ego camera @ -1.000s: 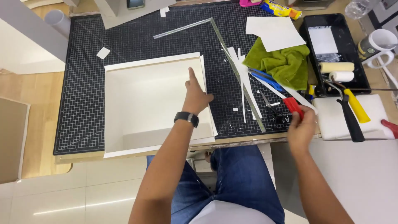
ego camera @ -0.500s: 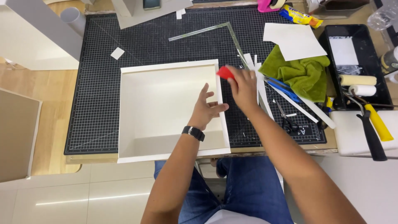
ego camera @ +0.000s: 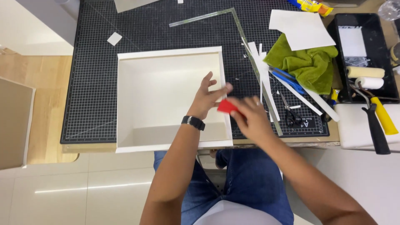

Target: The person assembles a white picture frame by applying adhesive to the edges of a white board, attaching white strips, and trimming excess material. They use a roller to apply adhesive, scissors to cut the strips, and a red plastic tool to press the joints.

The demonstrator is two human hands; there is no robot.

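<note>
A shallow white foam-board tray (ego camera: 137, 139) lies on the black gridded cutting mat (ego camera: 91, 83). My left hand (ego camera: 207, 98), with a black watch on the wrist, rests on the tray's right wall, fingers spread. My right hand (ego camera: 250, 116) is closed on a small red block (ego camera: 226, 106) and holds it against the outside of that right wall, near its front half. Most of the block is hidden by my fingers.
A metal L-square (ego camera: 243, 37), white strips (ego camera: 262, 71), scissors (ego camera: 288, 112), blue-handled tool (ego camera: 287, 79) and green cloth (ego camera: 308, 62) lie right of the tray. Further right stand a black paint tray (ego camera: 333, 50) with rollers (ego camera: 366, 77) and a yellow-handled roller (ego camera: 383, 118). White sheet (ego camera: 302, 27) at back.
My right hand picked up the red block from the right side of the mat, carried it to the tray's right wall, then slid it toward me along that wall. The left hand stayed on the tray.
</note>
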